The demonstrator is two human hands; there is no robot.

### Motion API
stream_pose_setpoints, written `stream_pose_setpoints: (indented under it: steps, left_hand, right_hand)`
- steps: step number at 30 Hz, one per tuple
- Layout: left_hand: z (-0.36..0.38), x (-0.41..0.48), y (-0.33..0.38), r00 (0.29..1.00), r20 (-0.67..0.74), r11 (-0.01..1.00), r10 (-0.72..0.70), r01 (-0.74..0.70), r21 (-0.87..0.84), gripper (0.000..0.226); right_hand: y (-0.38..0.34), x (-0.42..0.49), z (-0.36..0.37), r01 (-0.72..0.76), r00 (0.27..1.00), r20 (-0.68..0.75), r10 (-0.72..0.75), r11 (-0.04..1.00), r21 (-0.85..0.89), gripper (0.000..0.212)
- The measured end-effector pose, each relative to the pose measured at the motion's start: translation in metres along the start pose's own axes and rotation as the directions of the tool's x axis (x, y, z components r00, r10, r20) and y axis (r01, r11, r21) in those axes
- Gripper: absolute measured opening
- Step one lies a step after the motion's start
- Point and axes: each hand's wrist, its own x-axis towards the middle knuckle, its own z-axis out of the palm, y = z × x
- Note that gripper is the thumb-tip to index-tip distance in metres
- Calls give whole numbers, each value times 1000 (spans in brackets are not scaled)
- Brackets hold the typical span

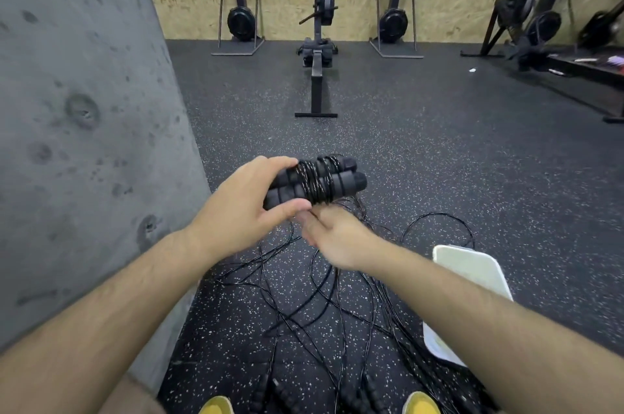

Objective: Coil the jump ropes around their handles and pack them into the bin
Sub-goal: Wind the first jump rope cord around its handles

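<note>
My left hand (248, 207) grips a pair of black foam jump rope handles (341, 179) held side by side, with black speckled rope (315, 180) wound several turns around their middle. Just below the bundle, my right hand (332, 238) has its fingers curled at the rope's loose part; its fingertips are blurred. A tangle of loose black ropes (324, 305) lies on the floor beneath my hands, with more black handles (270, 393) near my feet. A white bin (472, 273) stands on the floor to the right, partly hidden by my right forearm.
A grey concrete wall (84, 126) runs along the left. A rowing machine (317, 42) stands ahead on the speckled rubber floor, with ski machines (240, 8) against the plywood wall and more equipment (540, 28) at the right. My yellow shoes (422, 403) show at the bottom edge.
</note>
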Motion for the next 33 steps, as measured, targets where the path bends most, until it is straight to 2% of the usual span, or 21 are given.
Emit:
stream_pose_setpoints:
  steps: [2,4,8,11,13,17,22,25,29,31,33]
  left_hand:
    - [4,3,-12,997,36,989,-69,64,131,70]
    - [8,5,-22,991,81,975,-108,90,205,76]
    - [7,6,-34,985,144,981,-98,70,183,83]
    - [6,-1,-38,960,268,991,-76,43,128,91]
    - [5,-4,-39,948,311,995,-74,48,89,93]
    - [4,-6,-37,933,350,995,-89,71,66,87]
    - [9,-7,-32,916,400,999,11,-27,34,72]
    - [7,-7,-23,905,419,997,72,-71,-19,67]
    - [2,-13,-17,883,437,985,170,-150,-80,63]
    - [3,-20,-9,871,445,977,210,-178,-114,62]
    - [1,-22,0,882,405,968,240,-187,-166,61]
  right_hand:
    - [-6,-6,15,29,998,65,-21,993,-116,17]
    - [-13,-10,18,73,994,103,-46,960,-271,21]
    - [-21,-8,-12,99,994,8,-113,833,-544,30]
    - [-18,-9,-30,87,990,-39,-135,807,-584,26]
    - [-16,-9,-32,107,988,-22,-150,792,-601,26]
    - [-23,-12,-26,199,972,46,-229,712,-674,30]
    - [-33,-3,-51,302,926,93,-365,572,-763,32]
    - [-34,4,-69,326,927,113,-357,625,-709,36]
    - [-36,15,-85,302,939,38,-341,768,-565,39]
    - [-31,20,-90,311,940,35,-340,807,-503,37]
    - [-22,23,-92,346,931,22,-363,864,-366,29]
